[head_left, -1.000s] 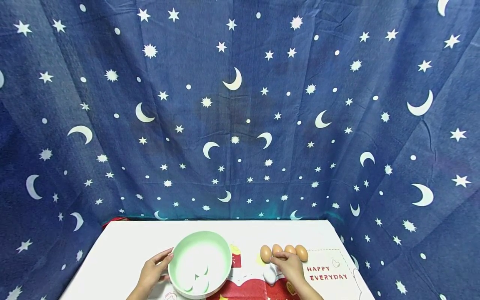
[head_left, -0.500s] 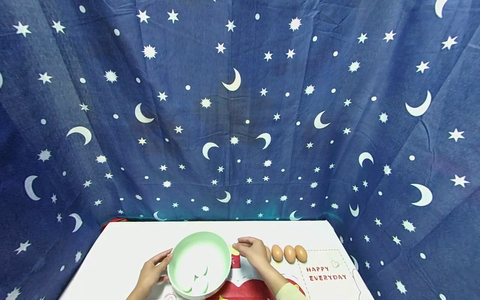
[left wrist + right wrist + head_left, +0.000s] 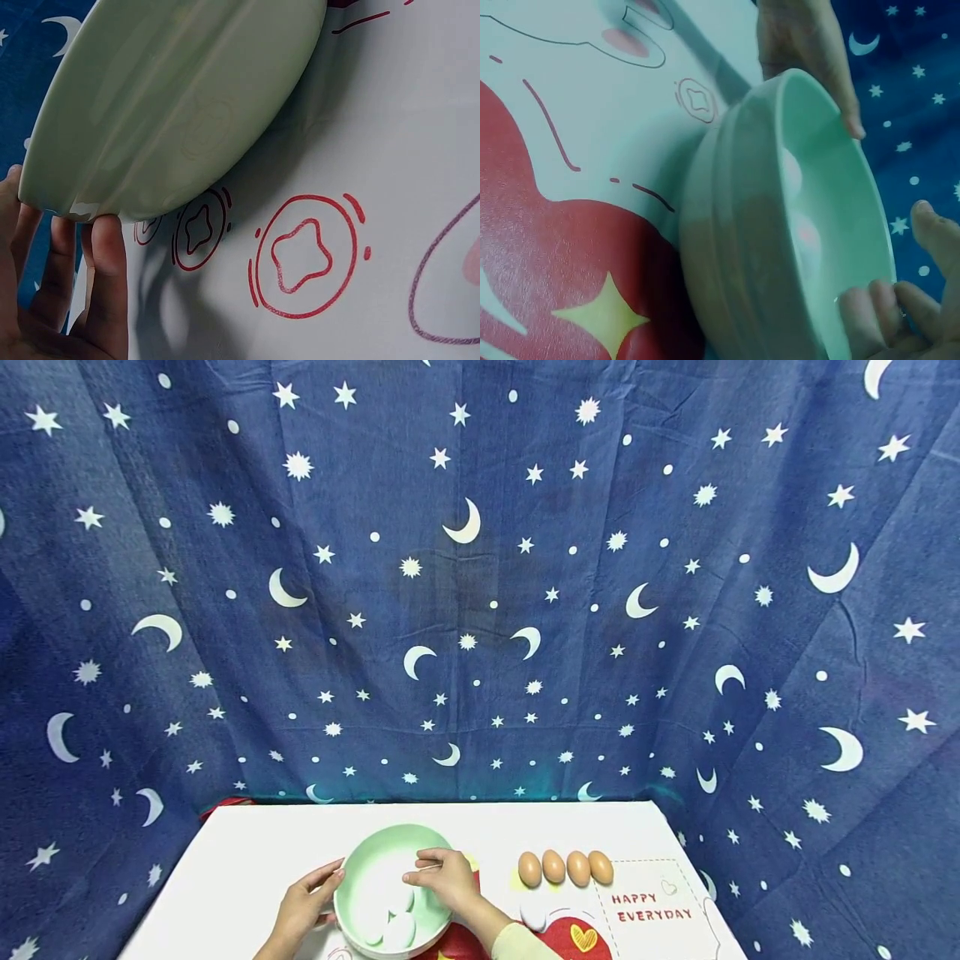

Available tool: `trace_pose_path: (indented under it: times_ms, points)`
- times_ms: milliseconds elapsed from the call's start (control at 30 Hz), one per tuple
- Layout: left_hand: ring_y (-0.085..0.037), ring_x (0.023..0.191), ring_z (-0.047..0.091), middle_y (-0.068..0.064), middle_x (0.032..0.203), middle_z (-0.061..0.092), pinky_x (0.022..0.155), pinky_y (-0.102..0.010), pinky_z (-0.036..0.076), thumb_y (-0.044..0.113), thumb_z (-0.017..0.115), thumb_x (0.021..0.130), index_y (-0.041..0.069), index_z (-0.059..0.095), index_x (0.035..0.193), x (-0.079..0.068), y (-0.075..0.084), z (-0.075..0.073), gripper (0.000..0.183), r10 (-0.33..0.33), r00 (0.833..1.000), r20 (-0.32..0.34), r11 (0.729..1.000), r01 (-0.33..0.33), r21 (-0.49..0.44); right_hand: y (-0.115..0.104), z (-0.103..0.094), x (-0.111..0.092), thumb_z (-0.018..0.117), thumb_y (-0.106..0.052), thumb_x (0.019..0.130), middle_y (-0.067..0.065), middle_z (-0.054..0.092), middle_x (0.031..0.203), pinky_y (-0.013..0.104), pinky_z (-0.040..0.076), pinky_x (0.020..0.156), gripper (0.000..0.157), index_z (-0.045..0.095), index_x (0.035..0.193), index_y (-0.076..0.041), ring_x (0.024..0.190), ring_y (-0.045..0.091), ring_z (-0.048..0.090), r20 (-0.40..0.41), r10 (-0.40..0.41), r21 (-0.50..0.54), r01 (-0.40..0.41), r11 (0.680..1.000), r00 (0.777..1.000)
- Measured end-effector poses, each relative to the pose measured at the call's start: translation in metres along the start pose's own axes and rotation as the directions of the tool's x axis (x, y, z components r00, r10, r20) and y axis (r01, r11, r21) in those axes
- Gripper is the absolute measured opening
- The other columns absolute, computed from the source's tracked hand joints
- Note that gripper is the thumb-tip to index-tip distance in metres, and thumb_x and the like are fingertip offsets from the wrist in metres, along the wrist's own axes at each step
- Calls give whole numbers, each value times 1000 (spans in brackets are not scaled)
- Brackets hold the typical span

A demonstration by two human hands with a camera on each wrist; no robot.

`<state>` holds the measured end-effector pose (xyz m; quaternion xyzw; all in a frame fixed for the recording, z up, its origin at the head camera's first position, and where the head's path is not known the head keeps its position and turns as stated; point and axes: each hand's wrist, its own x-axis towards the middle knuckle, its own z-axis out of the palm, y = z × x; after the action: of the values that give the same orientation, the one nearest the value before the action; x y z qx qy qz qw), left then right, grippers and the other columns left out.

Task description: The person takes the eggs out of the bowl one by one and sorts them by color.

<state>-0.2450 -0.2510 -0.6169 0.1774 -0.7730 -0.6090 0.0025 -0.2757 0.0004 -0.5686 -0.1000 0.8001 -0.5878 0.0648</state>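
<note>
My left hand (image 3: pixel 298 907) grips the left side of a pale green bowl (image 3: pixel 351 893), thumb near the rim and fingers below it. In the left wrist view those fingers (image 3: pixel 109 255) touch the bowl's outer wall (image 3: pixel 172 97). Several white eggs (image 3: pixel 400 932) lie low inside the bowl. Over the bowl's right rim reaches my right hand (image 3: pixel 450 878), fingers extended above the eggs. The right wrist view shows its thumb (image 3: pixel 934 229) apart from the fingers, with no egg visible between them. Another white egg (image 3: pixel 534 915) lies on the table to the right.
Several brown eggs (image 3: pixel 553 867) stand in a row right of the bowl. The white table cover (image 3: pixel 285 835) has a red print and the words HAPPY EVERYDAY (image 3: pixel 652 906). A blue star-and-moon curtain (image 3: pixel 480 568) hangs behind and at the sides.
My right hand has moved left from beside the brown eggs to over the bowl. My left hand keeps its hold on the bowl, which stays in place.
</note>
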Motion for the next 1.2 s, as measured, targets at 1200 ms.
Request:
trace_pose_path:
  times_ms: [1200]
  points:
    - [-14, 80, 63, -14, 113, 66, 58, -32, 62, 42, 70, 90, 6, 60, 133, -1, 1, 2, 57, 9, 1000, -16, 1000, -9, -4, 19, 41, 12, 94, -21, 64, 4, 71, 82, 29, 56, 79, 45, 75, 98, 2, 78, 10, 58, -29, 66, -400, -72, 914, 997]
